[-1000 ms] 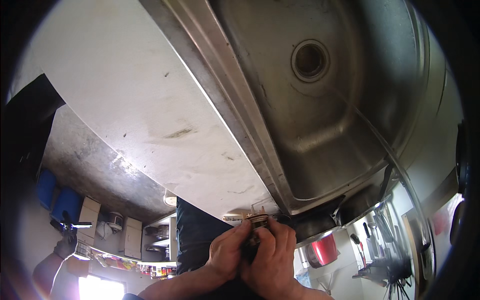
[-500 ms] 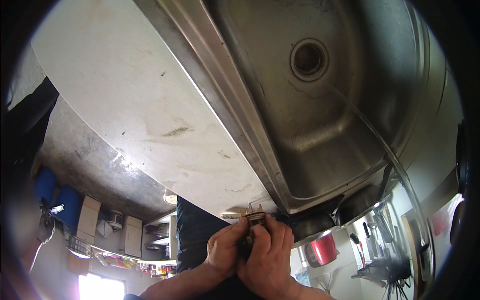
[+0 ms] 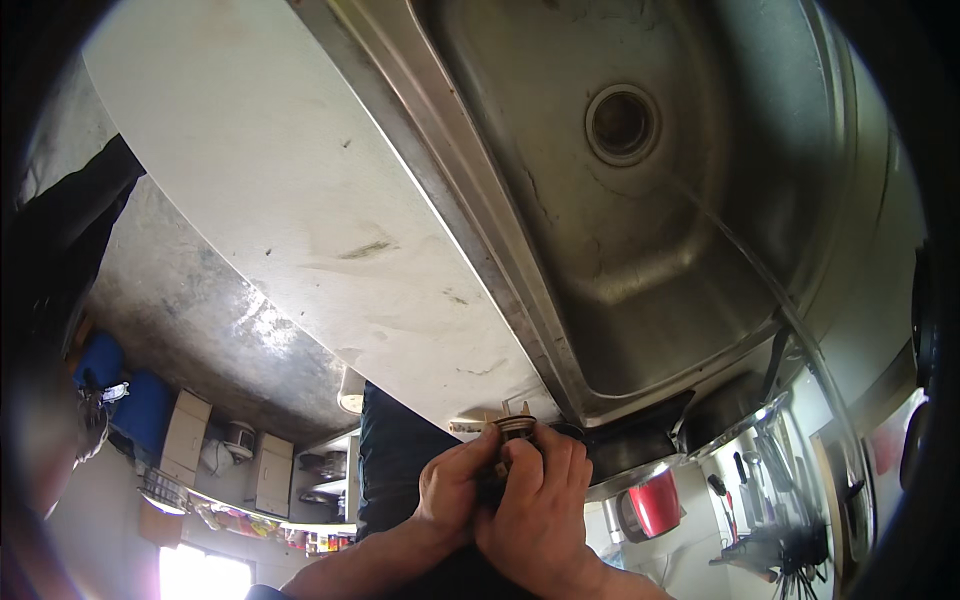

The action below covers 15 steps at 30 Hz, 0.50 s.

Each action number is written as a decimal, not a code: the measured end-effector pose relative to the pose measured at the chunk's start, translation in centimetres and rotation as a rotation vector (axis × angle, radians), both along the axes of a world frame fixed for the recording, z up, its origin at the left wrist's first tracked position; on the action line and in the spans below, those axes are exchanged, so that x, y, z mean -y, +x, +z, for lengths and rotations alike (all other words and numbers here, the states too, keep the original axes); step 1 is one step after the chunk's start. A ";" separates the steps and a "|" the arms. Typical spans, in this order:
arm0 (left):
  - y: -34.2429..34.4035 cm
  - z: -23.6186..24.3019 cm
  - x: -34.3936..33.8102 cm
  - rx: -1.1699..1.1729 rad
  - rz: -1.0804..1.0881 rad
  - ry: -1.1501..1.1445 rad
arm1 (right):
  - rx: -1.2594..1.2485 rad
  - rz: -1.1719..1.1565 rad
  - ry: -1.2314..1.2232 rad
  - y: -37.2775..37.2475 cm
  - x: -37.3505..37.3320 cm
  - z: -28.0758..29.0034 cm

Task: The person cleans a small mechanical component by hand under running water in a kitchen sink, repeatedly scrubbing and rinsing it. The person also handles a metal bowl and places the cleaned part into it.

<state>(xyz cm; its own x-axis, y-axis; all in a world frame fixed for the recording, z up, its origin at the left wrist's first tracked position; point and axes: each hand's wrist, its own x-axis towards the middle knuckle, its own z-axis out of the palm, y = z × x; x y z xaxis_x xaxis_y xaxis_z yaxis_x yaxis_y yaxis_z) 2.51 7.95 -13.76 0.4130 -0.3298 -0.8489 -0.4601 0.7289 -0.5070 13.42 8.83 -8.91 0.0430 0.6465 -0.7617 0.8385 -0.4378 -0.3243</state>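
Head view: L hand [image 3: 452,490] & R hand [image 3: 535,500] together grip small metal-capped fitting [image 3: 513,432] just below steel sink [image 3: 640,300] edge; white countertop [image 3: 300,200] left, red cup [image 3: 655,503] right.

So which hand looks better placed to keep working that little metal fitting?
Probably the right hand: its fingers curl over the fitting from above, by the sink edge. The left hand mostly steadies it from the side.
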 end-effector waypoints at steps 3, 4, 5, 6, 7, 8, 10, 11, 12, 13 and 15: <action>-0.1 -0.2 0.7 0.032 0.085 0.020 | 0.013 0.000 -0.014 0.1 0.2 -0.1; -0.1 -0.2 0.5 0.026 0.073 0.017 | 0.014 0.003 -0.005 0.1 0.0 0.0; 0.1 -0.1 0.1 0.020 0.061 0.014 | 0.015 0.006 0.005 0.1 -0.1 0.0; 0.1 0.0 -0.2 0.015 0.050 0.009 | 0.012 0.003 -0.007 0.1 -0.2 0.0; 0.2 0.0 -0.2 0.015 0.055 0.011 | 0.009 0.000 -0.019 0.1 -0.2 0.1; 0.2 0.1 -0.2 0.016 0.060 0.013 | 0.006 -0.003 -0.032 0.0 -0.2 0.1; 0.2 0.0 -0.1 0.018 0.068 0.009 | 0.009 -0.001 -0.036 0.0 -0.2 0.1; 0.2 0.0 -0.1 0.019 0.072 0.003 | 0.010 0.000 -0.039 0.0 -0.2 0.1; 0.2 0.0 0.0 0.019 0.074 -0.004 | 0.011 0.002 -0.039 0.0 -0.2 0.0; 0.2 0.0 -0.2 0.009 0.069 -0.015 | 0.012 0.003 -0.038 0.0 -0.3 0.0; 0.4 0.1 -0.7 -0.011 0.056 -0.035 | 0.014 0.004 -0.043 -0.1 -0.3 0.0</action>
<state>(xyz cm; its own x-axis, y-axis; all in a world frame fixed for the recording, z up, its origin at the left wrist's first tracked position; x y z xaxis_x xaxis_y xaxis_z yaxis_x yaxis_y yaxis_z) 2.93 8.63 -13.71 0.4226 -0.3358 -0.8418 -0.5053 0.6837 -0.5265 13.35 9.10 -8.93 0.0514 0.6130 -0.7884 0.8443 -0.4482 -0.2935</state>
